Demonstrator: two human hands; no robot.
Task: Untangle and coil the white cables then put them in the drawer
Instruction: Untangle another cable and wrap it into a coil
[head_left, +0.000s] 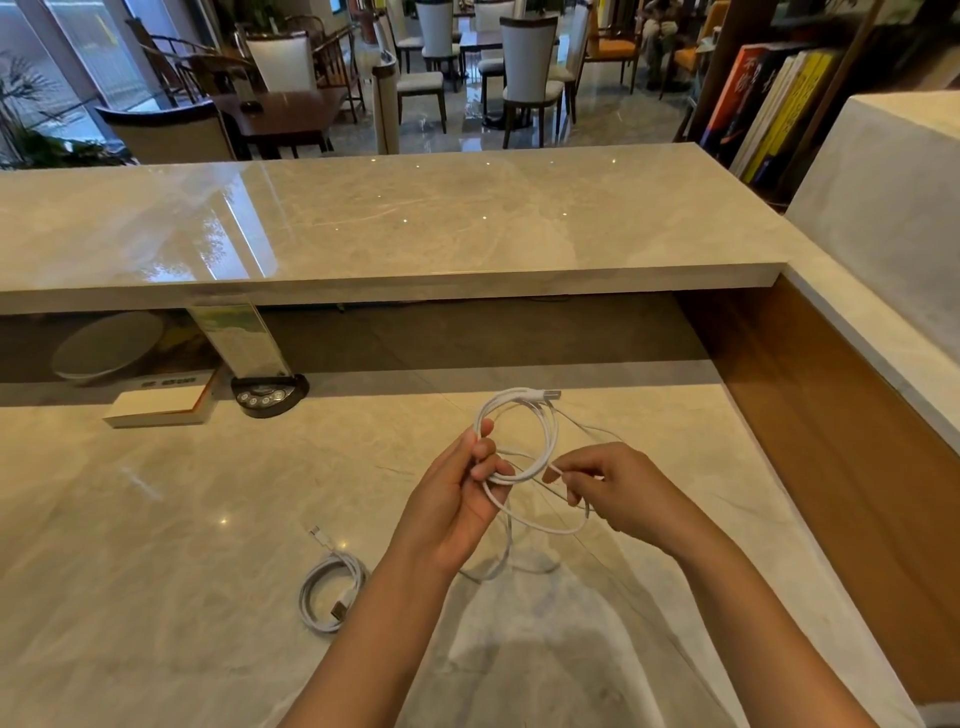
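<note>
Your left hand (462, 499) grips the stacked loops of the white cable (540, 441) above the marble desk (156, 519), fingers curled round the bundle, USB plug poking out at the top. Your right hand (602, 488) pinches the loose run and feeds it toward the coil. Careful: the tail (506, 551) hangs below your left hand and drapes onto the desk, so a hard pull could snag it or spring the loops open. Ease that left grip and the whole coil likely unwinds.

Left of your left forearm, 1 coiled cable (330, 590) already lies flat on the desk, well apart from the one in hand; I judge a sweeping elbow could knock it loose. Farther left and back sit a book (161, 408) and a black stand (267, 397) holding a clear sign. Nothing lies between your hands. No drawer is in view, so you will have to find it.
</note>
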